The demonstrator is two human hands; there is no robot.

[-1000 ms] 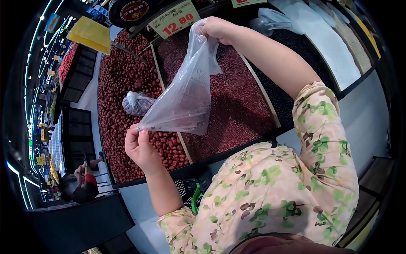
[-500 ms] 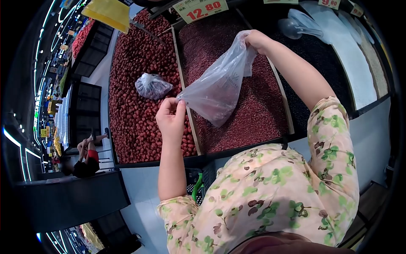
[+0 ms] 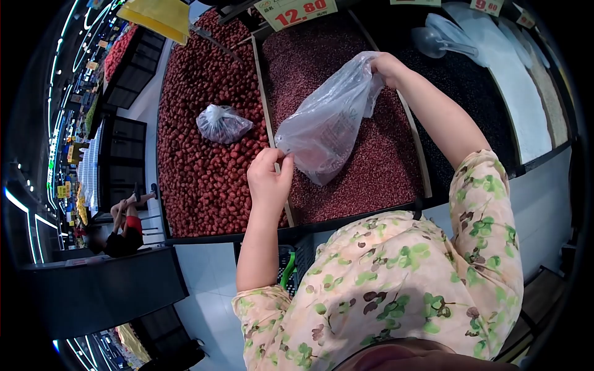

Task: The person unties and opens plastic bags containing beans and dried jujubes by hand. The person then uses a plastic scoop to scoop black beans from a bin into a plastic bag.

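A translucent plastic bag [image 3: 331, 133] with faint green print is stretched between my two hands, above a bin of small dark red beans [image 3: 383, 167]. My right hand [image 3: 385, 68] grips its upper right end. At the lower left corner, my left hand [image 3: 269, 173] pinches the plastic between thumb and fingers. The bag hangs slack in the middle and looks flat, with the red of the bin showing through. Left of it, a knotted plastic bag [image 3: 224, 125] with dark contents rests on dried red dates [image 3: 198, 179].
A wooden divider [image 3: 263, 93] separates dates from beans. To the right lie black grains [image 3: 461, 105], a clear plastic scoop [image 3: 430, 40] and a white grain bin [image 3: 516, 93]. A price sign [image 3: 297, 13] hangs above. A shopping basket [image 3: 288, 269] is below; another person [image 3: 124, 238] sits at left.
My left hand has moved right, closer to my right hand, and the bag has slackened and bulged. My right hand has shifted slightly right and down.
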